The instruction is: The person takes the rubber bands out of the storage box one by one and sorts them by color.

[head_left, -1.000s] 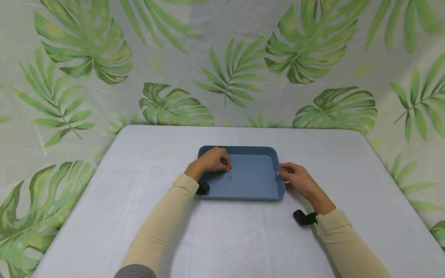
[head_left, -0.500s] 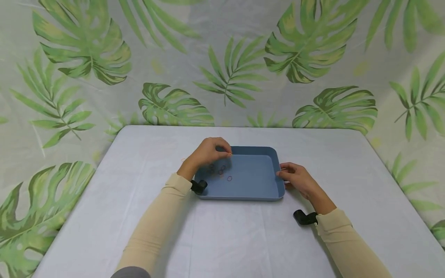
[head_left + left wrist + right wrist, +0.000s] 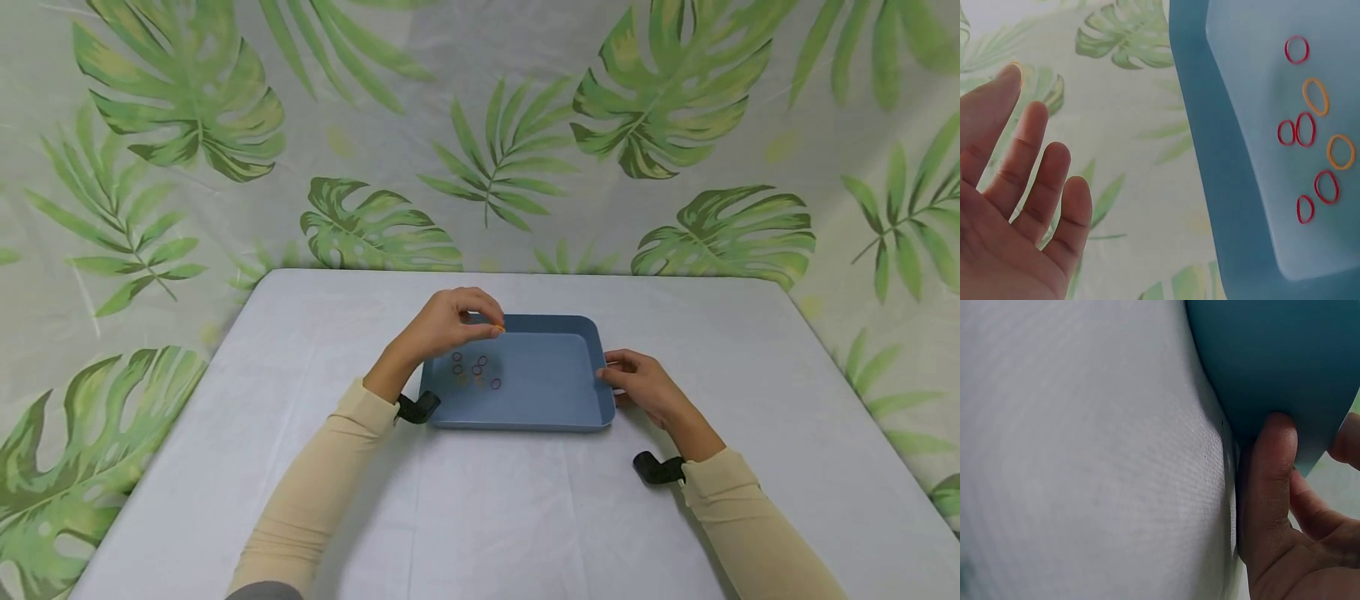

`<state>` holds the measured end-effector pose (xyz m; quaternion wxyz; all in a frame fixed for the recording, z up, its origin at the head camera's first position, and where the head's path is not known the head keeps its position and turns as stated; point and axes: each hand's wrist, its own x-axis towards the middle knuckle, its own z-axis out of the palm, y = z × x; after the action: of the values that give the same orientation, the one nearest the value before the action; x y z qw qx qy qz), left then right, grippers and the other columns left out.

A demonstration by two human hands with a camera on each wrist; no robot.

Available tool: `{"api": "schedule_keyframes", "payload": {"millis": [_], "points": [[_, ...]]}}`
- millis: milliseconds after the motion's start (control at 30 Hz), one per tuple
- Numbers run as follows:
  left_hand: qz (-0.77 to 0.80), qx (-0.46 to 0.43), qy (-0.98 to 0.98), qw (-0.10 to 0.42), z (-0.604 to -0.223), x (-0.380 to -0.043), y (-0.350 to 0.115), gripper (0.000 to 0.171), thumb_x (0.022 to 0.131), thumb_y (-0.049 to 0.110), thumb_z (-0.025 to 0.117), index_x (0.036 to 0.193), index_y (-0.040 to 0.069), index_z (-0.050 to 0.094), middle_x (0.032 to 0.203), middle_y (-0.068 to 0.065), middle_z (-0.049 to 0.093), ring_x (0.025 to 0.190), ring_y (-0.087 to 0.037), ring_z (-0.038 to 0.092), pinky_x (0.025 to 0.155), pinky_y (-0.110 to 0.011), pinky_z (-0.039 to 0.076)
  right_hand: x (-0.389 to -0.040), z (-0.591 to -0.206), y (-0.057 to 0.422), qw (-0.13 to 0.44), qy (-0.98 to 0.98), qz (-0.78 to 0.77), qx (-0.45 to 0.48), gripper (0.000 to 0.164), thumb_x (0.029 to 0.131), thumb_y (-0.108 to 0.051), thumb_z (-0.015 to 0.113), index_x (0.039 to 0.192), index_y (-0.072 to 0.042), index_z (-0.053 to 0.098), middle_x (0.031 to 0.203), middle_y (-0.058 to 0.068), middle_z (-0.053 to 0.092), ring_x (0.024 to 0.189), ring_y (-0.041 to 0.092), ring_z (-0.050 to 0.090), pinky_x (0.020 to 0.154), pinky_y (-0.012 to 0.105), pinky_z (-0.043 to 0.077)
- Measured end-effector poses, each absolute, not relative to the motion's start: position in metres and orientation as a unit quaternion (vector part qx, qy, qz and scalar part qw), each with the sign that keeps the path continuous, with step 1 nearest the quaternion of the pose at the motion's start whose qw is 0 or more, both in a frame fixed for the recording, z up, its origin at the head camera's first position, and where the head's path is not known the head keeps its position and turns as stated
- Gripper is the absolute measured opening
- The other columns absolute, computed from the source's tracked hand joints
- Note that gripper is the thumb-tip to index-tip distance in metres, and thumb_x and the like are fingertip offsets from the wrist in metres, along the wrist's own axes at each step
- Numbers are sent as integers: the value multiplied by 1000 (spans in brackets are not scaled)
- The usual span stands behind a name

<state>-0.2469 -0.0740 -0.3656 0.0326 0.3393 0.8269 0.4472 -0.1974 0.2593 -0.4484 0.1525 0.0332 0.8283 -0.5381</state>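
Note:
In the head view my left hand [image 3: 444,323] is raised over the back left part of a blue tray [image 3: 555,379]. Between thumb and index finger it pinches an orange rubber band [image 3: 500,328], of which only a sliver shows. Its other fingers are spread loosely in the left wrist view. Several red rubber bands [image 3: 1285,51] and two orange rubber bands [image 3: 1326,104] lie apart on the tray floor, in its left half. My right hand [image 3: 645,387] grips the tray's right side, thumb at the rim; the right wrist view shows a fingertip pressed to the outer wall.
The tray lies on a table with a white cloth [image 3: 517,508]. Behind the table's far edge hangs a leaf-patterned curtain [image 3: 510,242]. A black camera mount [image 3: 420,408] sits on the left wrist and another mount [image 3: 657,468] on the right.
My left hand has risen from the tray floor toward the back left, lifting the orange rubber band and uncovering the other bands. The right hand and tray have stayed put.

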Motion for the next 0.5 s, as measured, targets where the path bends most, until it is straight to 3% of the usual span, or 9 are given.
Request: {"api": "schedule_keyframes", "payload": {"millis": [167,500], "points": [[451,362,815,19,-364,-237,-78,10,89,17,75,97,13,78,111,-1,71,103,-13,61,81,-37,48,-197,-447,258,153,828,-539,34,54,98,-19,60,143,5,43,125,19,59,93,9,63,74,25,57],[467,351,811,20,-360,-220,-101,5,89,17,75,92,19,78,99,2,72,89,-10,61,77,-32,49,-195,-448,258,153,827,-540,32,55,98,-19,60,144,5,41,126,19,58,94,9,63,75,24,57]]}}
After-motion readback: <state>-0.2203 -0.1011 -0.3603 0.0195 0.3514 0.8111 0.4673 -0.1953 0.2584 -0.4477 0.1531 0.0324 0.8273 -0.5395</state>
